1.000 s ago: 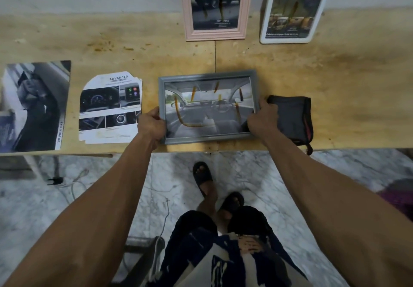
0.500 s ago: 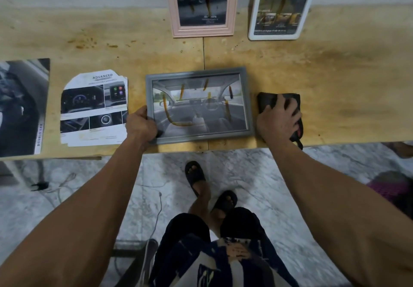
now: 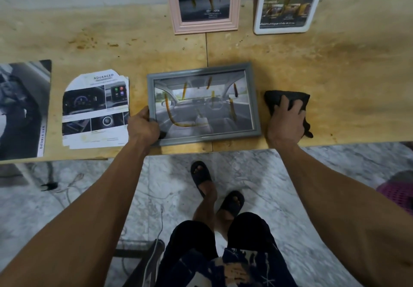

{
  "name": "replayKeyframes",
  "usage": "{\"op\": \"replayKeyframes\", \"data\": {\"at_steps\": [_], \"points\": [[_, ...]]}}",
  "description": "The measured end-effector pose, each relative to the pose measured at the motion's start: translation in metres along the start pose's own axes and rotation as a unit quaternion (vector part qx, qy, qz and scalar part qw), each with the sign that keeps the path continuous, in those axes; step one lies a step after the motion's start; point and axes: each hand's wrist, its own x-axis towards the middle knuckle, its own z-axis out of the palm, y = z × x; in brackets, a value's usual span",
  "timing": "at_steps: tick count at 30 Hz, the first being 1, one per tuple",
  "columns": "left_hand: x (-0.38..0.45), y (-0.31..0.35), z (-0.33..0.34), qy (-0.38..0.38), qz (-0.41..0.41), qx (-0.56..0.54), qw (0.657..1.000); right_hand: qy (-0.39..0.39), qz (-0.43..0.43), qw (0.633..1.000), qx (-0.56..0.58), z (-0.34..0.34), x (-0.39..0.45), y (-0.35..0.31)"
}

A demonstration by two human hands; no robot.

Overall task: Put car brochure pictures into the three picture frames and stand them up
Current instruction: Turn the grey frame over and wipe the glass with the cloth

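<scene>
A grey picture frame (image 3: 254, 99) with a car-interior picture lies flat near the front edge of the wooden table (image 3: 335, 67); brown smears mark its glass. My left hand (image 3: 144, 126) grips its lower left corner. My right hand (image 3: 285, 120) grips a black cloth (image 3: 274, 99) just right of the frame. A pink frame (image 3: 204, 26) and a white frame (image 3: 281, 28), both holding car pictures with smeared glass, stand against the wall at the back.
A cut brochure sheet (image 3: 96, 112) headed ADVANCED lies left of the grey frame, and a larger brochure (image 3: 22, 110) lies at the far left. Below the table edge are marble floor, my sandalled feet, cables and a pink basket (image 3: 397, 191).
My right hand left the grey frame's right edge, moved right onto the black cloth and closed on it. My left hand stayed on the frame's left corner.
</scene>
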Motion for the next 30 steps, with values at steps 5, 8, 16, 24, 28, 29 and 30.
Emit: {"op": "replayKeyframes", "data": {"at_steps": [5,8,16,24,28,29,30], "points": [[0.0,0.0,-0.002,0.0,0.018,0.013,1.0,0.023,0.021,0.989,0.145,-0.024,0.02,-0.003],[-0.001,-0.002,-0.006,0.044,0.095,0.133,0.986,0.065,-0.009,0.968,0.241,-0.046,0.02,-0.039],[0.024,-0.016,-0.013,0.087,0.242,0.294,0.921,0.055,-0.11,0.98,0.158,-0.028,0.02,-0.109],[0.039,-0.04,0.009,0.139,0.247,0.273,0.92,0.094,-0.129,0.985,-0.071,0.019,0.008,-0.109],[0.044,-0.045,0.01,0.141,0.244,0.266,0.922,0.093,-0.129,0.986,-0.051,0.019,0.011,-0.115],[0.044,-0.045,0.01,0.144,0.244,0.266,0.921,0.098,-0.13,0.986,-0.036,0.02,0.013,-0.116],[0.044,-0.045,0.01,0.147,0.244,0.268,0.92,0.103,-0.133,0.986,-0.018,0.021,0.013,-0.117]]}}
